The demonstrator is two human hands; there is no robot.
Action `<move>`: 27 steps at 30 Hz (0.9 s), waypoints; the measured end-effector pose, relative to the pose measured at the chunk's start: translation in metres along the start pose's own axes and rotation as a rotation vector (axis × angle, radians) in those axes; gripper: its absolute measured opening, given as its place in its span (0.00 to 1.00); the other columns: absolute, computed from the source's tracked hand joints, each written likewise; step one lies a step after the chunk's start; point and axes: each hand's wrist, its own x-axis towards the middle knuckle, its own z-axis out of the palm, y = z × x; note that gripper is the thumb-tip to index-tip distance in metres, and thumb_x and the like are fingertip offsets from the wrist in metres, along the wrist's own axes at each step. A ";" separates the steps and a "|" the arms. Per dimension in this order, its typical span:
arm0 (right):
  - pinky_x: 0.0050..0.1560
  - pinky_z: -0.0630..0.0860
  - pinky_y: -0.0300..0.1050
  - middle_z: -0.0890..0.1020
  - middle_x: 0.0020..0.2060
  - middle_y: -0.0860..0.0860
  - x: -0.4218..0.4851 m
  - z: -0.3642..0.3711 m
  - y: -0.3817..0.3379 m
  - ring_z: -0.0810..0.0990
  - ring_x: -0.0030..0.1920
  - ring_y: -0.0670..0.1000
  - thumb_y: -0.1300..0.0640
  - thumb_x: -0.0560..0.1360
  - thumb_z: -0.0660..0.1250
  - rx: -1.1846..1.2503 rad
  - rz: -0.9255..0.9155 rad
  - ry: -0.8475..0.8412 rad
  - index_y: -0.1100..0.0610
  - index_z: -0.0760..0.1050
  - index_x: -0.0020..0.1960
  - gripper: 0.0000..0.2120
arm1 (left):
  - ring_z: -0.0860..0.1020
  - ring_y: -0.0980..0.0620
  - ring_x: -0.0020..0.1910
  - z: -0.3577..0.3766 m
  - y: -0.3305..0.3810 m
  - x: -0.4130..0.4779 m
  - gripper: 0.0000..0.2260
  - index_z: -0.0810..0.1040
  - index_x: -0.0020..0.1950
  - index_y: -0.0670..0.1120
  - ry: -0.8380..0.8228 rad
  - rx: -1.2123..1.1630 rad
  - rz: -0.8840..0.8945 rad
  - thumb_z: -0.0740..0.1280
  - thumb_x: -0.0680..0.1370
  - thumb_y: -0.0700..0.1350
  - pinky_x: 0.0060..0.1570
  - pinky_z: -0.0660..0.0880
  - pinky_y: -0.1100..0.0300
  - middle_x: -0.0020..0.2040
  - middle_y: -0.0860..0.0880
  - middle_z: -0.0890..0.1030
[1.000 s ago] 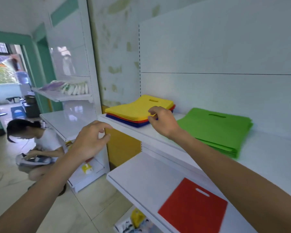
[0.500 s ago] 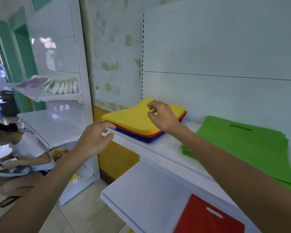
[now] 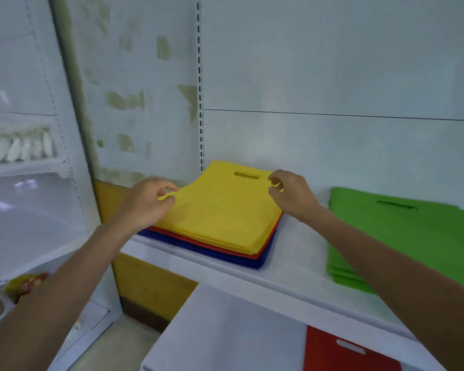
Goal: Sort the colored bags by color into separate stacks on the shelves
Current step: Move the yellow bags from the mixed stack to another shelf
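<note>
- Upper shelf (image 3: pixel 292 279), white: carrying two piles, one towards its left end and one at its right.
- Mixed pile, left end of the upper shelf, back edge close to the rear panel: yellow bags (image 3: pixel 220 220) are lying on top, a thin red layer (image 3: pixel 272 236) is showing beneath them, and blue bags (image 3: pixel 225 257) are sitting at the bottom, touching the shelf.
- Top yellow bag (image 3: pixel 225 194), handle slot towards the rear panel: its left edge is lifting slightly off the pile.
- Left hand (image 3: pixel 145 204): reaching in from the left end of the shelf; thumb and forefinger are closing together on the left edge of the top yellow bag, with the other fingers curling under.
- Right hand (image 3: pixel 292 194): hovering over the pile's right rear corner; thumb and fingertips are pinching the yellow fabric just right of the handle slot.
- Green bags (image 3: pixel 402 236): lying in a single-colour stack at the right part of the upper shelf, well apart from the mixed pile, partly crossed by the right forearm.
- Lower shelf (image 3: pixel 225 330), white: projecting forward below the upper one.
- Red bag (image 3: pixel 324 357): lying flat on the lower shelf towards its right, white showing through its handle slot.
- Neighbouring shelving unit (image 3: pixel 24 167), far left: holding blurred pale packets (image 3: pixel 22 145).
</note>
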 end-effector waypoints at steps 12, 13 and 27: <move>0.42 0.73 0.48 0.77 0.42 0.58 0.017 0.023 -0.025 0.75 0.48 0.59 0.62 0.75 0.62 -0.148 0.536 0.240 0.65 0.73 0.46 0.06 | 0.76 0.46 0.54 0.027 -0.068 0.085 0.11 0.79 0.56 0.44 -0.221 -0.051 0.042 0.64 0.75 0.42 0.51 0.70 0.57 0.55 0.45 0.79; 0.38 0.71 0.46 0.75 0.38 0.57 0.016 0.028 -0.027 0.74 0.46 0.59 0.61 0.75 0.62 -0.167 0.624 0.210 0.64 0.71 0.41 0.07 | 0.77 0.46 0.52 0.032 -0.072 0.086 0.10 0.79 0.54 0.43 -0.242 -0.069 0.011 0.65 0.75 0.44 0.47 0.69 0.58 0.53 0.45 0.80; 0.44 0.70 0.48 0.78 0.50 0.61 0.000 0.065 -0.038 0.76 0.51 0.60 0.57 0.77 0.64 -0.275 0.737 0.442 0.64 0.69 0.56 0.12 | 0.79 0.45 0.43 0.046 -0.081 0.083 0.07 0.79 0.47 0.38 0.028 -0.177 0.227 0.67 0.76 0.42 0.44 0.73 0.55 0.43 0.42 0.82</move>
